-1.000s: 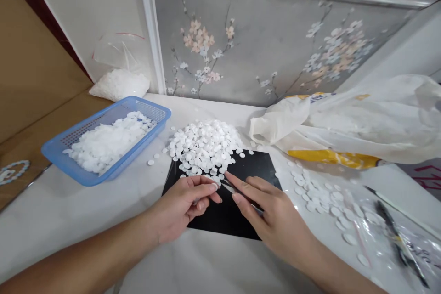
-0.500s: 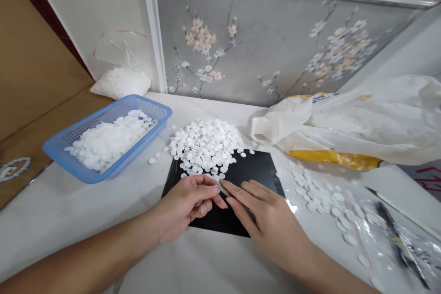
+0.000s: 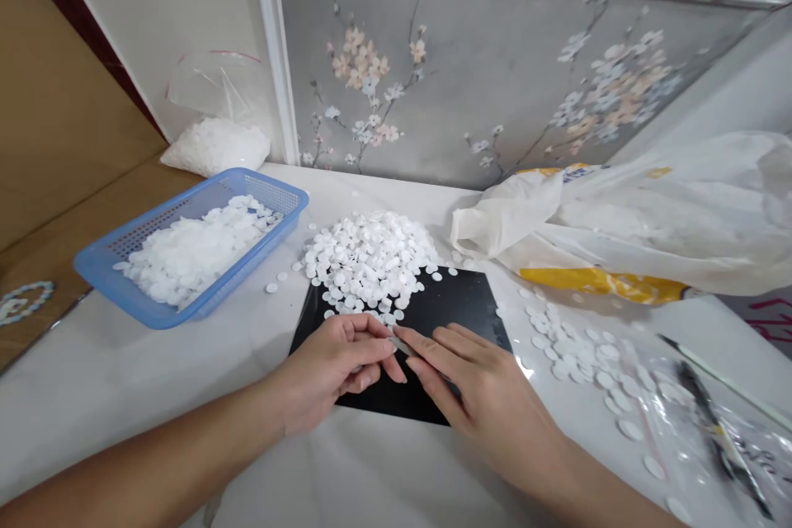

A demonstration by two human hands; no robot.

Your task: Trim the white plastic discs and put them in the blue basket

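Over the black mat [image 3: 426,396], my left hand [image 3: 340,359] is closed in a pinch between thumb and index finger. A small white disc, mostly hidden, seems to be at its fingertips. Close by on the right, my right hand [image 3: 473,379] is closed around a thin grey tool [image 3: 402,346], its index finger stretched along it. Most of this tool is covered by the fingers, so its kind does not show. The fingertips of both hands almost meet. Just beyond them lies a heap of white discs [image 3: 371,256], partly on the mat's far edge.
At left stands a blue basket [image 3: 228,280] of white pieces, with a clear bag [image 3: 216,144] behind. White discs [image 3: 575,355] lie scattered at right, near a black pen-like tool [image 3: 711,412] and a white stick [image 3: 723,379]. A white-yellow plastic bag [image 3: 649,223] lies behind them.
Almost nothing differs. Both hands keep their place and grip, with only a very slight shift at the fingertips.
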